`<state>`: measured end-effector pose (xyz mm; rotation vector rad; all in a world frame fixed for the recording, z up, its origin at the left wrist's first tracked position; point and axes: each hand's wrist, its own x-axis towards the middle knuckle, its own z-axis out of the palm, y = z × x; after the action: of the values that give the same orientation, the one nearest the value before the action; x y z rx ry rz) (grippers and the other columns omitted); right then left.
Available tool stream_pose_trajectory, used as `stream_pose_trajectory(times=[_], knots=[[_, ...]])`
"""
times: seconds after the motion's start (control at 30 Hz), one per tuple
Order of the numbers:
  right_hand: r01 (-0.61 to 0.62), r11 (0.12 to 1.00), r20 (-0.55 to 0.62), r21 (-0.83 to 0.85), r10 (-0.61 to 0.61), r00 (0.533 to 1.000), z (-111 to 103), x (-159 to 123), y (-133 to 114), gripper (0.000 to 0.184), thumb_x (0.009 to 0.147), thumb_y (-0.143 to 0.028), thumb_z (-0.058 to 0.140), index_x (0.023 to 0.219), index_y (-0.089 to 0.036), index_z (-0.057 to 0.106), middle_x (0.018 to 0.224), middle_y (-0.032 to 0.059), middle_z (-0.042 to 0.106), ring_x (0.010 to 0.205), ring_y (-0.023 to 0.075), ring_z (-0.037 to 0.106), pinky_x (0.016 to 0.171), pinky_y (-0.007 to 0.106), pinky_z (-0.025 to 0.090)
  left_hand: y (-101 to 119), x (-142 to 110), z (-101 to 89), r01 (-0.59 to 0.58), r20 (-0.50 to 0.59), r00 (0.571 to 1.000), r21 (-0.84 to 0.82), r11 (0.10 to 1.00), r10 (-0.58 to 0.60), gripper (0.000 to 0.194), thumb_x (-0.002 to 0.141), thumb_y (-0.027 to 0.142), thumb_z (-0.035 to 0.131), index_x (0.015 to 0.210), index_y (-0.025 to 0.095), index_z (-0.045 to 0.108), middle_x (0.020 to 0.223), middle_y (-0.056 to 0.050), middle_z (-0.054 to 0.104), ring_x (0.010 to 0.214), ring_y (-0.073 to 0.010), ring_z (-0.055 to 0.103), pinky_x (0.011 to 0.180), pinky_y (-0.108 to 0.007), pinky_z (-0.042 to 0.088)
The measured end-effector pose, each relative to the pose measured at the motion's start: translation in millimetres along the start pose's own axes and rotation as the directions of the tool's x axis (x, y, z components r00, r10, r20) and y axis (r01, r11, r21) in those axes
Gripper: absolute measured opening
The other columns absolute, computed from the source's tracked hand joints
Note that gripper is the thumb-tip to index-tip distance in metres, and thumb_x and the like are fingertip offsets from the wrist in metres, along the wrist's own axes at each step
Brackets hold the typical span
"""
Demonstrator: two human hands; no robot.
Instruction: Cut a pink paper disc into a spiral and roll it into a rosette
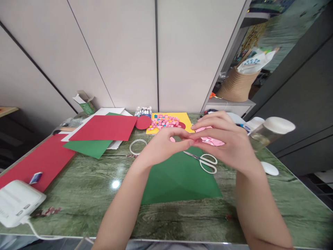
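Observation:
My left hand [163, 144] and my right hand [226, 142] meet above a green sheet [179, 187], thumbs and fingertips pinched together. A tiny reddish-pink spot shows at the fingertips, too small to name. Below them, scissors [203, 161] with white handles rest on the sheet, blades slightly apart. Crumpled pink pieces [212, 141] show behind my right fingers, partly hidden. Just beyond my hands, pink balls [165, 121] with some blue and orange ones are heaped on a yellow sheet [186, 118]. A red paper disc [143, 122] overlaps its left edge.
Red paper [104, 128], green and white sheets are stacked at the left. A tape ring [138, 147] lies near my left wrist. A white charger [20, 203] sits front left. A lidded clear container [270, 133] and a white mouse [270, 168] stand right. Cabinet doors close off the back.

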<state>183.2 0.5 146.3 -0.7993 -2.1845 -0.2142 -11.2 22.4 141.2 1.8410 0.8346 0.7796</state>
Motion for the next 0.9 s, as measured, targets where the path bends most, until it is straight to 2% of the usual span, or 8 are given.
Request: stream_pose_trajectory(times=[0.07, 0.17, 0.27, 0.33, 0.47, 0.6, 0.77, 0.9], knots=[[0.008, 0.998, -0.083, -0.07, -0.013, 0.996, 2, 0, 1, 0.011, 0.079, -0.02, 0.071, 0.089, -0.023, 0.066, 0.094, 0.0026, 0.07, 0.093, 0.0213, 0.059, 0.082, 0.038, 0.049, -2, 3, 5.5, -0.016, -0.039, 0.999, -0.1, 0.995, 0.013, 0.023, 0.081, 0.036, 0.06, 0.09, 0.019, 0.071, 0.092, -0.005, 0.07, 0.092, -0.0185, 0.061, 0.084, -0.031, 0.045], [0.013, 0.99, -0.164, -0.143, -0.036, 0.986, 5, 0, 1, 0.012, 0.078, -0.019, 0.071, 0.087, -0.024, 0.064, 0.093, 0.0027, 0.071, 0.092, 0.0227, 0.06, 0.082, 0.04, 0.05, -3, 6, 12.8, -0.043, -0.04, 0.999, -0.279, 0.959, 0.033, 0.023, 0.082, 0.035, 0.06, 0.089, 0.016, 0.071, 0.097, -0.008, 0.07, 0.096, -0.0195, 0.062, 0.09, -0.034, 0.045], [-0.009, 0.987, -0.181, -0.163, -0.021, 0.983, 5, -1, 1, 0.013, 0.079, -0.018, 0.071, 0.086, -0.025, 0.062, 0.094, 0.0026, 0.07, 0.09, 0.0233, 0.061, 0.082, 0.041, 0.049, -2, 7, 16.7, -0.042, -0.046, 0.999, -0.395, 0.918, 0.026, 0.021, 0.081, 0.033, 0.062, 0.087, 0.015, 0.071, 0.095, -0.009, 0.071, 0.095, -0.0195, 0.064, 0.091, -0.035, 0.046], [-0.008, 0.987, -0.177, -0.158, -0.02, 0.984, 5, -1, 0, 0.012, 0.079, -0.018, 0.07, 0.086, -0.025, 0.062, 0.094, 0.0025, 0.07, 0.09, 0.0234, 0.061, 0.081, 0.042, 0.049, -3, 7, 16.5, -0.05, -0.042, 0.998, -0.415, 0.909, 0.036, 0.019, 0.08, 0.031, 0.063, 0.086, 0.016, 0.072, 0.093, -0.007, 0.072, 0.094, -0.0191, 0.064, 0.092, -0.034, 0.046], [-0.001, 0.997, -0.111, -0.084, -0.008, 0.994, 0, -1, 0, 0.012, 0.08, -0.021, 0.07, 0.089, -0.026, 0.064, 0.094, 0.0017, 0.07, 0.091, 0.0227, 0.06, 0.082, 0.04, 0.049, -8, 7, 11.2, -0.039, -0.036, 0.999, -0.325, 0.945, 0.029, 0.018, 0.078, 0.033, 0.066, 0.085, 0.018, 0.072, 0.093, -0.006, 0.072, 0.093, -0.0183, 0.063, 0.089, -0.033, 0.045], [-0.011, 1.0, -0.016, 0.016, 0.011, 1.0, -6, -2, 0, 0.014, 0.081, -0.022, 0.069, 0.094, -0.028, 0.067, 0.095, 0.0012, 0.069, 0.094, 0.022, 0.059, 0.084, 0.039, 0.049, -8, 5, 4.6, -0.003, -0.028, 1.0, -0.181, 0.983, -0.002, 0.018, 0.076, 0.035, 0.066, 0.083, 0.019, 0.073, 0.085, -0.003, 0.071, 0.083, -0.0153, 0.061, 0.078, -0.029, 0.045], [0.009, 0.993, 0.114, 0.12, -0.023, 0.993, -8, -3, 1, 0.015, 0.081, -0.019, 0.068, 0.095, -0.024, 0.07, 0.1, 0.0024, 0.069, 0.097, 0.0206, 0.057, 0.086, 0.039, 0.049, -2, 1, -4.1, 0.033, 0.102, 0.994, -0.041, 0.999, -0.028, 0.016, 0.077, 0.033, 0.065, 0.078, 0.018, 0.071, 0.076, 0.001, 0.068, 0.073, -0.0115, 0.056, 0.071, -0.025, 0.041], [0.035, 0.98, 0.196, 0.196, -0.074, 0.978, -7, -2, 0, 0.013, 0.081, -0.019, 0.068, 0.094, -0.023, 0.07, 0.101, 0.0028, 0.069, 0.099, 0.0197, 0.056, 0.084, 0.037, 0.049, 3, -3, -9.5, 0.037, 0.18, 0.982, 0.076, 0.996, -0.05, 0.018, 0.076, 0.034, 0.065, 0.08, 0.019, 0.072, 0.075, 0.001, 0.066, 0.071, -0.0117, 0.054, 0.067, -0.025, 0.04]])
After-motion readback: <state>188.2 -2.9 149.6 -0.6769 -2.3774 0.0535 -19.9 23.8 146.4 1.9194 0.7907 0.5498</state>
